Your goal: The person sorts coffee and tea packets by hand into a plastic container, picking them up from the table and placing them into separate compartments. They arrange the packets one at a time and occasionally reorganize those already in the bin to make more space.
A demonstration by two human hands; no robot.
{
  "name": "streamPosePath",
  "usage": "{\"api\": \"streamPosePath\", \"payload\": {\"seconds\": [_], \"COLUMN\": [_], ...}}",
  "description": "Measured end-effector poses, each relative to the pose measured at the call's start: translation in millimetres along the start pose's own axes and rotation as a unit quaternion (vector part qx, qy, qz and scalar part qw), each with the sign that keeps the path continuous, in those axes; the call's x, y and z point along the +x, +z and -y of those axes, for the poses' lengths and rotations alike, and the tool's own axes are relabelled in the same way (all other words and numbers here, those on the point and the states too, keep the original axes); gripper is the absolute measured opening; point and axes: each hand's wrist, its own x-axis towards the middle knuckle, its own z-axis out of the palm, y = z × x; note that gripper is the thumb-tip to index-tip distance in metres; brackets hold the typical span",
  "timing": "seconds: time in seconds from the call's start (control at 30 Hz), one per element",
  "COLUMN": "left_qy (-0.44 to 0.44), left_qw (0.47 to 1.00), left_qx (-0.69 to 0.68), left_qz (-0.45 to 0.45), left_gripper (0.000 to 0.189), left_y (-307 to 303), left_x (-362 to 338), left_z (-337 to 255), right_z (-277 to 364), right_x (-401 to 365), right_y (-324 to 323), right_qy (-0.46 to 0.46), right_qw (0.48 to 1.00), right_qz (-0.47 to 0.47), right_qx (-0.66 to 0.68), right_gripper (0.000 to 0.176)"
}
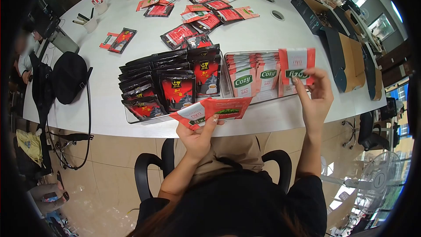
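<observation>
- Left hand (195,140): grasping red-and-white paper Cozy sachets (232,105) between thumb and fingers, in front of the bench edge; exact count cannot be told.
- Right hand (318,96): pinching 1 red-and-white Cozy sachet with a green label (297,59), lettering inverted, over the right end of the right-hand tray.
- Right-hand clear-walled tray (265,102): holds upright Cozy sachets in rows (244,81).
- Left-hand clear-walled tray (140,122): just beside it, packed with glossy black-and-red G7 3in1 sachets (177,92), standing or leaning.
- White bench (103,116): carries both trays; beyond them lies a loose spread of both sachet types (180,34).
- Far left: 3 white cups of pens (90,25); nearer, a black fabric item (70,77).
- Right edge: opened black-and-brown cardboard boxes (348,59).
</observation>
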Motion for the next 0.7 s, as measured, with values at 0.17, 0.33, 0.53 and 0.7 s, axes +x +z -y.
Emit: {"api": "streamPosePath", "payload": {"seconds": [0.17, 0.33, 0.53, 0.7], "left_qy": [-0.032, -0.05, -0.058, -0.07], "left_qw": [0.999, 0.997, 0.996, 0.995], "left_qx": [0.036, 0.051, 0.065, 0.062], "left_qz": [0.016, 0.023, 0.032, 0.037], "left_gripper": [0.026, 0.026, 0.026, 0.027], "left_y": [2, 5, 4, 4], "left_x": [1, 2, 2, 2], "left_z": [-3, -4, -3, -4], "right_z": [20, 20, 12, 15], "right_x": [33, 52, 41, 44], "right_y": [-4, 1, 41, 59], "right_qy": [0.012, -0.12, -0.256, -0.309], "right_qw": [0.984, 0.924, 0.823, 0.833], "right_qz": [0.172, 0.32, 0.44, 0.347], "right_qx": [-0.034, -0.169, -0.253, -0.301], "right_gripper": [0.021, 0.016, 0.04, 0.08]}}
